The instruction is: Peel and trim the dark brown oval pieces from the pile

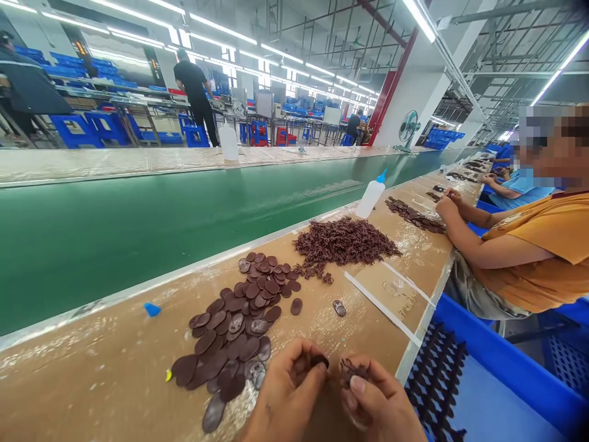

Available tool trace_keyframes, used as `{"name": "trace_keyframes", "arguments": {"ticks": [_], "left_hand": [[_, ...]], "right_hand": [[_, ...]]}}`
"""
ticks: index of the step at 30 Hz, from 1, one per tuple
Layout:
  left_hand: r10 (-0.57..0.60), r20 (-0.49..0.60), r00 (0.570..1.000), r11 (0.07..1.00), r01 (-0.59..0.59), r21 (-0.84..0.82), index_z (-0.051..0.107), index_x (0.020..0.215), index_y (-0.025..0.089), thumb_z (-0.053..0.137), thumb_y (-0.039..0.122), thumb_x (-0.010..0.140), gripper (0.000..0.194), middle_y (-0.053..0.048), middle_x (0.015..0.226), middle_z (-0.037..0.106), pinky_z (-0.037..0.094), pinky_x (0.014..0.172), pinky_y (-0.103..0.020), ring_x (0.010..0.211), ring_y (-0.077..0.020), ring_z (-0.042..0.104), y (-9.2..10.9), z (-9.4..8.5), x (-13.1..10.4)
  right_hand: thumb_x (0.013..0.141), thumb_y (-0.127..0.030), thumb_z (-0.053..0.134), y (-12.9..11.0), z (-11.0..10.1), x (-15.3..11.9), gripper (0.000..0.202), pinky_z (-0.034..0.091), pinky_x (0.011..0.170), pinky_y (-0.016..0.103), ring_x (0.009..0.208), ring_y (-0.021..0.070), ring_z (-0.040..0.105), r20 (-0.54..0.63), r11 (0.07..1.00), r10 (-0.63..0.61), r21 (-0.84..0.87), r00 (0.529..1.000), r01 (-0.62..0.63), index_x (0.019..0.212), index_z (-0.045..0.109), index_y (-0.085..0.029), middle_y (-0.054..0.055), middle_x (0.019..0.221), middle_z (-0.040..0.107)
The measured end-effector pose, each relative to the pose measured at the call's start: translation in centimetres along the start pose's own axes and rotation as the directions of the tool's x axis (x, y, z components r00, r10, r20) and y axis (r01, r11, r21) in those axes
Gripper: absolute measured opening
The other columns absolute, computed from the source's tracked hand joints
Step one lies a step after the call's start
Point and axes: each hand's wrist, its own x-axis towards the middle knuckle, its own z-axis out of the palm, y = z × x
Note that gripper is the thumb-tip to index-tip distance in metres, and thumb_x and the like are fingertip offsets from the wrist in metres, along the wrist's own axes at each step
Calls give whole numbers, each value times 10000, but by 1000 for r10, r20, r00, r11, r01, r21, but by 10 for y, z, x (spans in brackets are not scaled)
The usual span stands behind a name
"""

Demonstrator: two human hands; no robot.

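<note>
My left hand (294, 390) is closed on a dark brown oval piece (321, 361), pinched between thumb and fingers. Close beside it, my right hand (375, 399) pinches a small brown curly piece (353, 371); a small gap parts the two hands. Both are just above the table's front edge. Left of them spreads a heap of flat brown oval pieces (243, 328), some showing a shiny side. Farther back lies a pile of brown curly pieces (345, 240). A single shiny oval piece (339, 307) rests on the table ahead of my hands.
A white squeeze bottle with a blue tip (370, 195) stands behind the pile. Beyond runs a green conveyor belt (138, 215). At right, a blue bin (506, 393) holds rows of dark pieces. A co-worker in an orange shirt (534, 239) sits to the right. A blue cap (151, 309) lies left.
</note>
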Motion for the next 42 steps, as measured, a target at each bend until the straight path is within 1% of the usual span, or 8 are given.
{"name": "trace_keyframes", "arguments": {"ticks": [2,5,7,10,18,30,37,42], "left_hand": [[14,13,1000,1000,-14,1,665,889,158,707,311,825,171,4,765,639,470,661,-203,719,-118,592,-1,-1,0],[43,37,998,999,-42,-9,708,942,167,716,401,827,261,-22,818,666,473,626,-205,734,-132,607,-3,-1,0],[27,35,999,999,-25,-46,715,936,169,727,426,821,283,-31,821,688,475,614,-202,737,-138,624,-4,0,0],[-8,-4,1000,998,8,-64,711,942,167,731,416,824,276,-10,752,688,451,564,-175,656,-111,606,-6,0,-1],[165,-76,983,930,-130,343,699,886,192,611,366,890,195,-16,742,747,515,607,-202,659,-142,681,9,1,-7],[166,-93,982,928,-124,351,671,857,213,582,242,856,93,-7,802,783,516,591,-197,683,-144,720,15,-1,-10],[293,-32,956,746,-207,633,661,889,235,534,217,868,130,5,730,746,485,574,-217,614,-152,677,5,-8,-12],[373,18,927,608,-259,751,662,953,222,507,207,885,170,-8,740,745,474,549,-229,573,-155,666,-2,-12,-11]], "right_hand": [[549,-414,928,10,1,1,331,415,489,186,516,76,515,-28,998,-49,28,998,50,718,753,-189,10,699,666],[567,-397,918,26,4,3,290,536,767,259,874,204,661,-78,988,-134,72,988,140,710,762,-199,58,922,721],[566,-412,916,34,6,2,297,513,924,322,1055,268,642,-128,987,-116,100,985,129,732,774,-211,76,1015,734],[564,-441,913,39,11,0,332,481,1004,380,1119,301,635,-150,985,-89,134,985,109,792,797,-228,91,1106,739],[635,-430,881,37,22,2,307,499,986,385,1080,289,661,-82,986,-129,99,988,137,856,803,-231,107,1084,747],[696,-470,814,34,30,4,277,530,908,320,1029,254,645,-74,954,-275,-147,959,262,726,759,-200,94,1093,697],[684,-495,826,33,30,2,304,537,879,262,1031,239,630,-79,951,-266,-183,961,248,748,772,-203,83,1100,661],[680,-478,832,32,27,2,290,548,878,313,1001,258,641,-75,964,-229,-156,971,215,764,796,-202,96,1112,680]]}}
